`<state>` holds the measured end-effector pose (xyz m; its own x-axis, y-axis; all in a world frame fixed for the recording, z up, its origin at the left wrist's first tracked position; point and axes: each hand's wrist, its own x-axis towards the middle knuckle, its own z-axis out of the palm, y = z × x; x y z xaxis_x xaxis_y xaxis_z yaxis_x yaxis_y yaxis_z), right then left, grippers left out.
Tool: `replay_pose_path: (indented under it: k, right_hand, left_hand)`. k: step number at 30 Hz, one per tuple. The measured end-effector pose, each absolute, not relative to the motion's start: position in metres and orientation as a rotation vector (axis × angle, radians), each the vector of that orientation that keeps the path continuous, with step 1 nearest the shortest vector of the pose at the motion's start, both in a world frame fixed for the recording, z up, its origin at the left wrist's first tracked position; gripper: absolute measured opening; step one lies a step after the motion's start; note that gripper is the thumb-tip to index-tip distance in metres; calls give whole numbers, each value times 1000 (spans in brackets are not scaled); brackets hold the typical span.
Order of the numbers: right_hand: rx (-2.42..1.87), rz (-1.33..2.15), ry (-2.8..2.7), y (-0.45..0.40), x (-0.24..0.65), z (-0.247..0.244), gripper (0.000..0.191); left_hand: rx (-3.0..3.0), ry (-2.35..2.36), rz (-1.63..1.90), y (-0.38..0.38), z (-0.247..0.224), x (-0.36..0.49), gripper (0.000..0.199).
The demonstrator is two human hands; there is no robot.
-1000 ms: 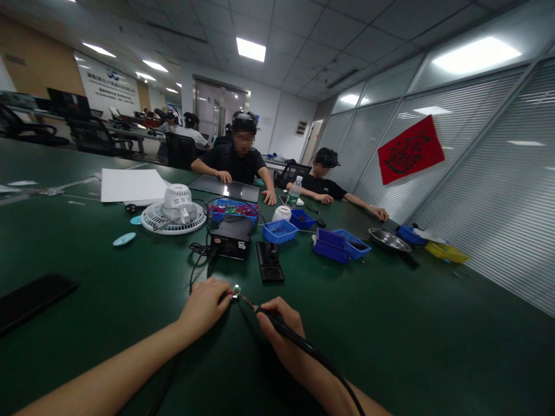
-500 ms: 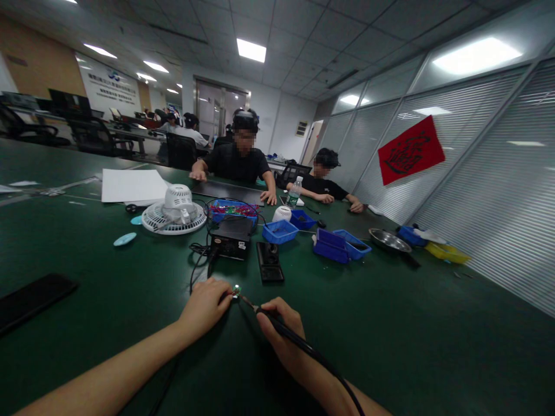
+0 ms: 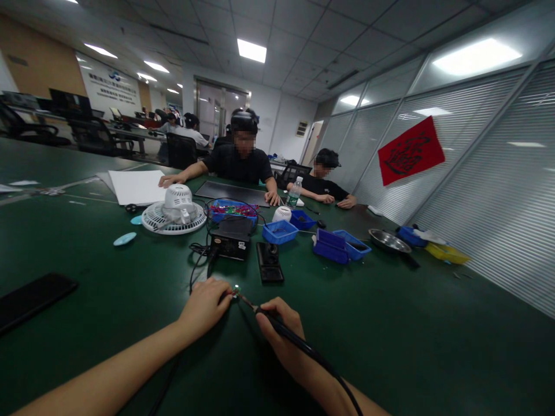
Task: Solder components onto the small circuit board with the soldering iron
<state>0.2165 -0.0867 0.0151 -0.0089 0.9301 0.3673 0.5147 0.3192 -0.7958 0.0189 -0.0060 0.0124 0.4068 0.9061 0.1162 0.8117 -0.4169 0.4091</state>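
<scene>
My left hand (image 3: 208, 303) rests on the green table (image 3: 368, 335), its fingertips pinched at the edge of a small circuit board (image 3: 236, 290). In my right hand (image 3: 284, 335) is a black-handled soldering iron (image 3: 295, 337), held like a pen. The metal tip of the iron points left and meets the board; exact contact is too small to tell. Beyond the hands lies a black stand (image 3: 269, 263), and to its left a black power box (image 3: 231, 238) with cables.
A white fan part (image 3: 173, 218), a blue tray of wires (image 3: 234, 211), several blue bins (image 3: 280, 231), a bottle (image 3: 294, 193) and a metal bowl (image 3: 389, 240) stand farther back. A dark phone-like slab (image 3: 34, 300) lies left. Two people sit across the table.
The iron's tip has shifted slightly left onto the board. Across the table, one person's hand has moved to the white sheets and the dark panel has shifted right. The other person's hand moved left.
</scene>
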Motion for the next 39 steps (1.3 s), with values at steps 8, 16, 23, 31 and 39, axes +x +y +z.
replay_pose_path:
  k: [8, 16, 23, 31, 39]
  right_hand:
    - [-1321, 560, -1645, -88, 219, 22, 5]
    - [-1327, 538, -1634, -86, 219, 26, 5]
    - [-1340, 530, -1663, -86, 218, 25, 4]
    - [-1365, 529, -1660, -85, 219, 22, 3]
    - [-1346, 510, -1660, -86, 219, 22, 3]
  left_hand:
    - [2376, 1488, 466, -6, 13, 19, 19]
    - [2398, 1489, 465, -7, 13, 19, 17]
    - [2383, 1480, 495, -7, 10, 19, 17]
    - [2296, 1579, 527, -6, 10, 19, 18]
    - [2319, 1517, 514, -7, 15, 19, 12]
